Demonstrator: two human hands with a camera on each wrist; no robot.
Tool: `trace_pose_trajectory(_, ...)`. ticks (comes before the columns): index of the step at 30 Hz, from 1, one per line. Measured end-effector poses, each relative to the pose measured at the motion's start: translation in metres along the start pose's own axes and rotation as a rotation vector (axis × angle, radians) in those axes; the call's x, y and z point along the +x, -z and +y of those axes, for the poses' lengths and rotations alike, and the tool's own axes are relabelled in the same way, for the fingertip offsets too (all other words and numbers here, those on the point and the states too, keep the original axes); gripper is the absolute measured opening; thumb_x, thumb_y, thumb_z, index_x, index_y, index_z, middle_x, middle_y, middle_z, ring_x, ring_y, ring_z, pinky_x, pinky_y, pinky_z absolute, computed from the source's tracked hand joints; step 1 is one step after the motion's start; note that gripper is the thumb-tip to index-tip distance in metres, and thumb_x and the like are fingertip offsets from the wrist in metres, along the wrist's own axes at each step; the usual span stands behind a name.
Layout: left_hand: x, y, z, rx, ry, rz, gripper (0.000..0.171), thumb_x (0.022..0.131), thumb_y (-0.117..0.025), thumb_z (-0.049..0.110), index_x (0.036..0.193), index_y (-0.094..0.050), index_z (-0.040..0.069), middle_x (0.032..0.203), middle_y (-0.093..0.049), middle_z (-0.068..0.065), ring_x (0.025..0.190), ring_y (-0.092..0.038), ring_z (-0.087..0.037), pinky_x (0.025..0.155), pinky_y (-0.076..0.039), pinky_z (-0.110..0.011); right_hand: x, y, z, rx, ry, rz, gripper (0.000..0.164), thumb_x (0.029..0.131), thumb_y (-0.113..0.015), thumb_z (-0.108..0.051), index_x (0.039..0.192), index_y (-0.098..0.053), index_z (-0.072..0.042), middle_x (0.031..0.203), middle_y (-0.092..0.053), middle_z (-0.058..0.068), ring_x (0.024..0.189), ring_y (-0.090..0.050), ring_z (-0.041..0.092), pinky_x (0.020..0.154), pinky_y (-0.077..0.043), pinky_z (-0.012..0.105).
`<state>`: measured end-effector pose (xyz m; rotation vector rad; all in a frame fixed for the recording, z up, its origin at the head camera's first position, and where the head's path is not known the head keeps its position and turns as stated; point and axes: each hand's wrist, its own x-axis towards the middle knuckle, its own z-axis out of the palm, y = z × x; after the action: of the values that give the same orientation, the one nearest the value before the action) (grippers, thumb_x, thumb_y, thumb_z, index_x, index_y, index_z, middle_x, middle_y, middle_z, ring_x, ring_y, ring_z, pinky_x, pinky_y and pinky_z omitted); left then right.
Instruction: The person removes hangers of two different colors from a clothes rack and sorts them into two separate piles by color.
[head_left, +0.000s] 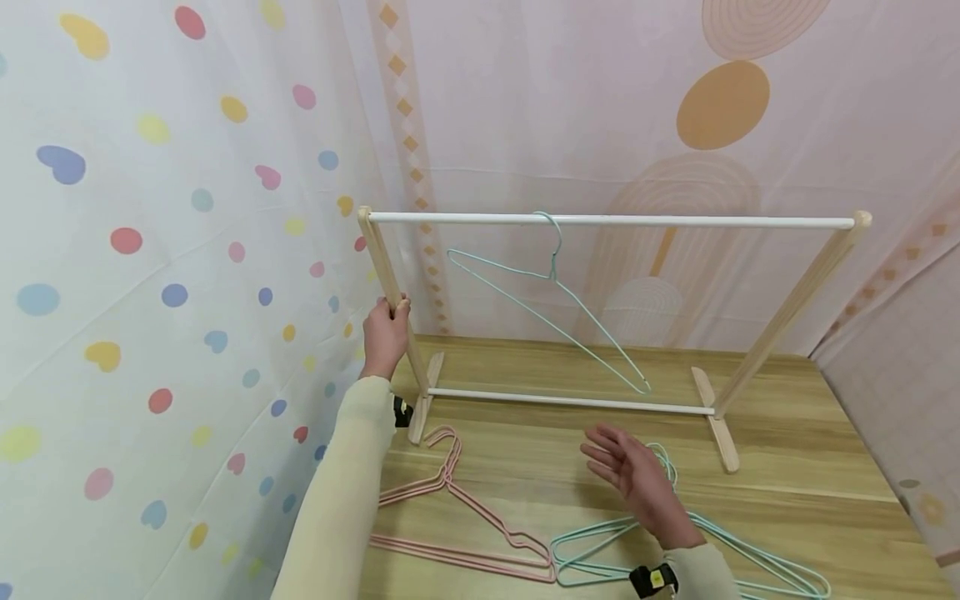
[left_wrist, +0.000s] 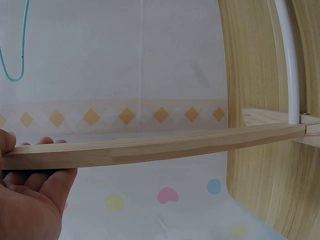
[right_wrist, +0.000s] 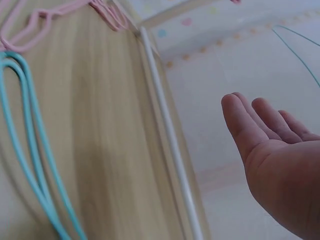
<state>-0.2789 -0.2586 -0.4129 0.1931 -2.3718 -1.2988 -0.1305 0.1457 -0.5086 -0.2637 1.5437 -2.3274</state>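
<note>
My left hand (head_left: 386, 337) grips the left wooden post (head_left: 384, 258) of a small clothes rack; the left wrist view shows the fingers curled round the post (left_wrist: 150, 150). A mint-green hanger (head_left: 552, 275) hangs tilted from the rack's white top rail (head_left: 675, 221). My right hand (head_left: 637, 479), fingers extended and holding nothing, is above the table near several mint-green hangers (head_left: 757, 554), partly covering them in the head view. In the right wrist view the hand (right_wrist: 280, 160) appears beside the white lower rail (right_wrist: 167, 120).
Several pink hangers (head_left: 480, 508) lie overlapped on the wooden table (head_left: 517, 450), left of the green ones. The rack's right foot (head_left: 716, 421) stands toward the table's right side. Patterned curtains (head_left: 225, 208) close off the left and back.
</note>
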Motion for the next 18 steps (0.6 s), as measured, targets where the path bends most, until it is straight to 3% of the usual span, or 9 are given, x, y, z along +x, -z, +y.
trace_pose_trajectory(3,0.000,0.000,0.001,-0.006,-0.001,0.004,0.035,0.104,-0.049,0.031,0.123,-0.061,0.004,0.104,-0.065,-0.018,0.077,-0.055,-0.029,0.066,-0.044,-0.041,0.001,0.008,-0.009,-0.015,0.039,-0.024,0.064,0.109,-0.024,-0.036,0.146,-0.016,0.015,0.135,-0.053,0.005,0.128,-0.045,0.034,0.100,-0.040,0.043)
trace_pose_trajectory(9,0.000,0.001,0.001,0.006,-0.011,0.015,0.034,0.104,-0.049,0.030,0.120,-0.061,0.003,0.099,-0.064,-0.019,0.072,-0.052,-0.030,0.064,-0.043,-0.041,0.008,0.020,-0.029,-0.025,0.101,-0.038,0.065,0.108,-0.024,-0.038,0.148,-0.015,0.013,0.136,-0.053,0.004,0.127,-0.048,0.030,0.100,-0.040,0.041)
trace_pose_trajectory(14,0.000,0.001,-0.001,0.002,0.006,0.018,0.033,0.103,-0.050,0.032,0.118,-0.062,0.004,0.092,-0.061,-0.017,0.069,-0.050,-0.030,0.061,-0.043,-0.041,0.017,0.028,-0.046,-0.011,0.114,-0.006,0.063,0.108,-0.026,-0.038,0.146,-0.018,0.012,0.132,-0.055,0.002,0.124,-0.051,0.027,0.100,-0.039,0.041)
trace_pose_trajectory(18,0.000,0.001,-0.003,-0.007,0.019,0.016,0.034,0.103,-0.050,0.033,0.118,-0.062,0.005,0.096,-0.062,-0.016,0.072,-0.051,-0.029,0.063,-0.044,-0.041,0.023,0.032,-0.056,0.012,0.118,0.002,0.056,0.108,-0.027,-0.036,0.145,-0.024,0.007,0.131,-0.056,0.002,0.125,-0.050,0.031,0.101,-0.038,0.042)
